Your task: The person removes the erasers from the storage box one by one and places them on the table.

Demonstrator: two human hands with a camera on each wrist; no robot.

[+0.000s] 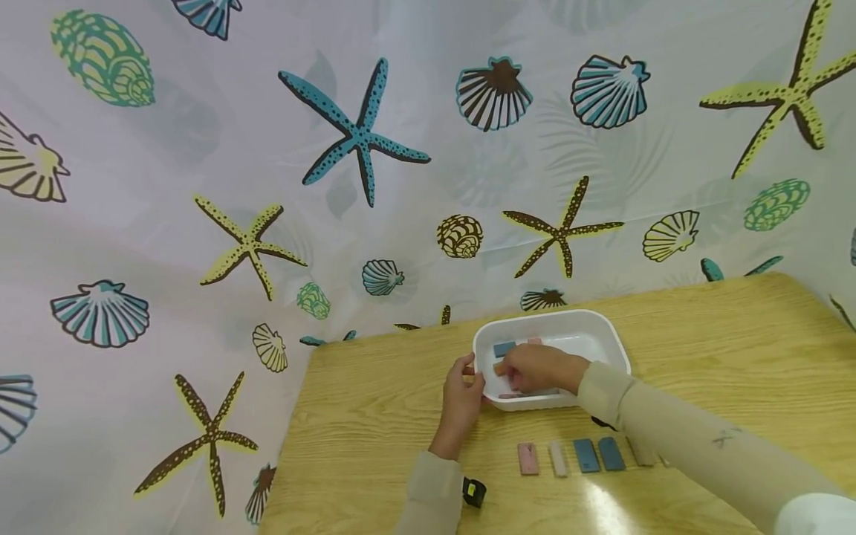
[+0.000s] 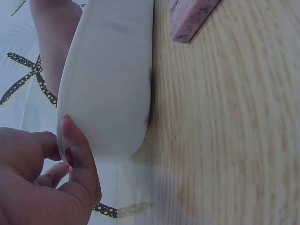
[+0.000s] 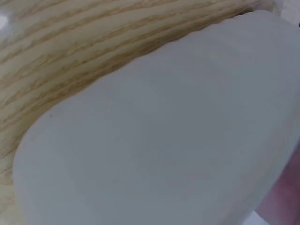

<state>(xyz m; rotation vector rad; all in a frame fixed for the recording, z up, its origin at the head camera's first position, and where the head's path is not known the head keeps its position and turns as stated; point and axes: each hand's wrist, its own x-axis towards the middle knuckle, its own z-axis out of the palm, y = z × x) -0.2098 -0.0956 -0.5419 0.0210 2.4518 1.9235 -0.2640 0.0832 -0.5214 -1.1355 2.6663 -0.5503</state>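
Left hand (image 1: 464,392) grips the left rim of the white plastic tub (image 1: 605,333); in the left wrist view its thumb (image 2: 77,150) presses against the outside of the tub's rounded wall, with the other fingers curled behind. Right hand (image 1: 535,368) reaches into the tub from the near side, fingers curled down over the small blocks lying on its floor; whether it pinches one cannot be told, since the hand covers them. Beside that hand, a blue block (image 1: 504,348) and a sliver of a pink one show inside the tub near its far left corner. The tub sits on a light wooden table (image 1: 374,416), toward its far edge.

Nearer the person, a row of blocks lies on the table just in front of the tub: a pink block (image 1: 527,458), a pale block (image 1: 558,458), then two dark blue blocks (image 1: 586,455) side by side. Behind the table hangs a curtain (image 1: 267,186) printed with starfish and shells.
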